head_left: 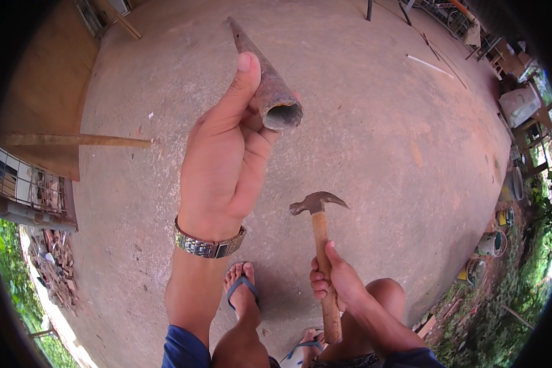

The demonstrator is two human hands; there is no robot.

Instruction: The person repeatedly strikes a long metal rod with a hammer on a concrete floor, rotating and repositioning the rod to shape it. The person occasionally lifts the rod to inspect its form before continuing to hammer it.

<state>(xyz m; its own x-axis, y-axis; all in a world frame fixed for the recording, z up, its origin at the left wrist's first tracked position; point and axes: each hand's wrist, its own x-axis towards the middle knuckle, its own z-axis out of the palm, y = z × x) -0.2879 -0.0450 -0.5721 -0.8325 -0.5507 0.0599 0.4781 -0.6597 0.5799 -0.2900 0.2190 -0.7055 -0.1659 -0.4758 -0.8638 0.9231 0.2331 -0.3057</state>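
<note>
My left hand [221,159], a metal watch on its wrist, is raised and closed round a long, rusty metal pipe [270,86]. The pipe's open, hollow end faces me, and its far part tilts away toward the upper edge. Lower and to the right, my right hand [337,279] grips a claw hammer [319,202] by its wooden handle, head uppermost and apart from the pipe. My two feet, in flip-flops, show below on the concrete floor [380,147].
Along the left stand a brown board [49,80], a jutting wooden stick [104,140] and a wire mesh frame [27,187], with debris [52,264] below. A white rod [429,64] lies at upper right. Buckets [490,244] and assorted clutter line the right edge, beside plants.
</note>
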